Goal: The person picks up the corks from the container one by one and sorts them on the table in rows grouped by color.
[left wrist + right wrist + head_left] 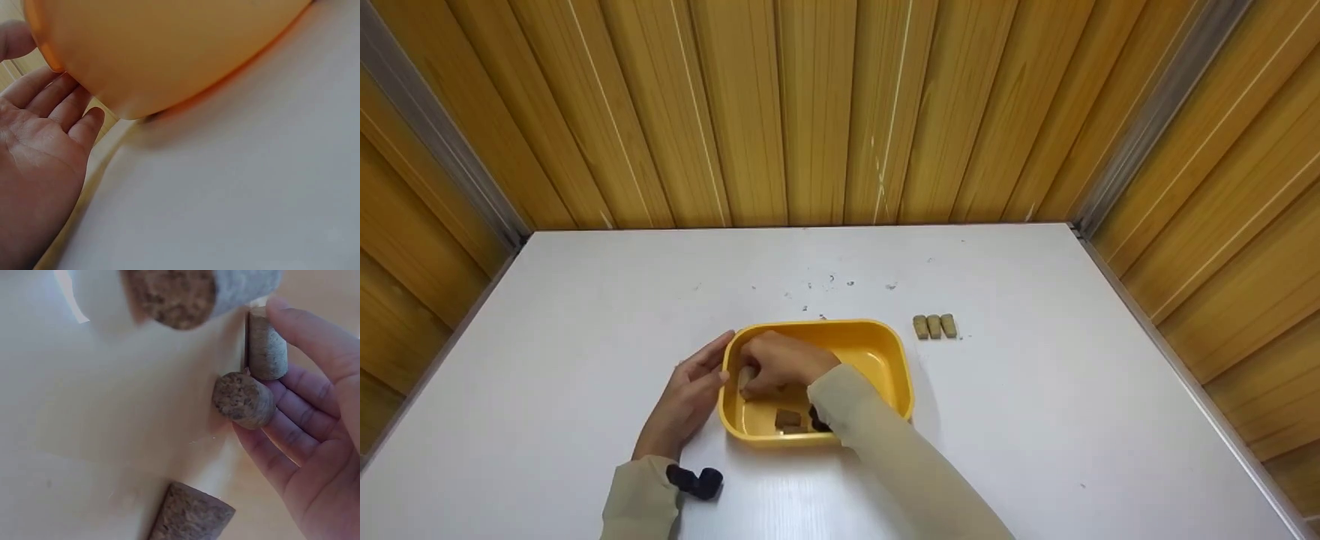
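My right hand reaches into a yellow plastic bin, fingers curled at its left end. Between thumb and fingers it grips a cork stopper, pale on the side. Another cork lies against the fingers, its grainy brown end turned to the right wrist camera. My left hand rests along the outside of the bin's left wall. Its fingers are nearly straight against that wall, with the thumb up at the rim. More corks lie on the bin floor near the front wall, partly hidden by the right wrist.
Three corks lie side by side on the white table, right of the bin. Small dark marks dot the table behind the bin. Wood-patterned panels wall in the back and both sides.
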### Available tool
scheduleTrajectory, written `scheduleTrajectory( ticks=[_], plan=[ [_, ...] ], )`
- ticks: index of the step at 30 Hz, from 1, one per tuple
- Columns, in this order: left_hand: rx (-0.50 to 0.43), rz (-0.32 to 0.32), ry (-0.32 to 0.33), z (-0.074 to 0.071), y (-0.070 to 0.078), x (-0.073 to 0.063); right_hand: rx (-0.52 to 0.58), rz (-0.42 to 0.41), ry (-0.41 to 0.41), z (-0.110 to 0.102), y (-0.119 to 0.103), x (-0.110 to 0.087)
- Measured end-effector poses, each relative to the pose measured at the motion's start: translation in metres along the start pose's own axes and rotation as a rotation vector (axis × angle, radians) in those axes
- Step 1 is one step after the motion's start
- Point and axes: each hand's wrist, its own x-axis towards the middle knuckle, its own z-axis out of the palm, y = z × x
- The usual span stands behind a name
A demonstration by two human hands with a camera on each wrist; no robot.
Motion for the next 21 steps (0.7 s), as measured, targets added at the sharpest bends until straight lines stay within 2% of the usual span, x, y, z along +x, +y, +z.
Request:
scheduleTrajectory(
  ticks=[7,12,15,21],
  plan=[
    [-0.017,0.005,-0.003,0.002,-0.001,0.003,0.036,-0.012,-0.026,-0.004,0.005,-0.002],
    [-0.008,0.010,-0.002,0.003,0.000,0.006,0.085,0.032,-0.044,-0.011,0.007,-0.008],
    [-0.005,0.007,0.003,0.003,0.001,0.005,0.082,0.059,-0.053,-0.015,0.008,-0.012],
    [0.000,0.009,0.023,0.001,0.000,0.001,0.098,0.048,-0.105,-0.021,0.008,-0.020]
  ],
)
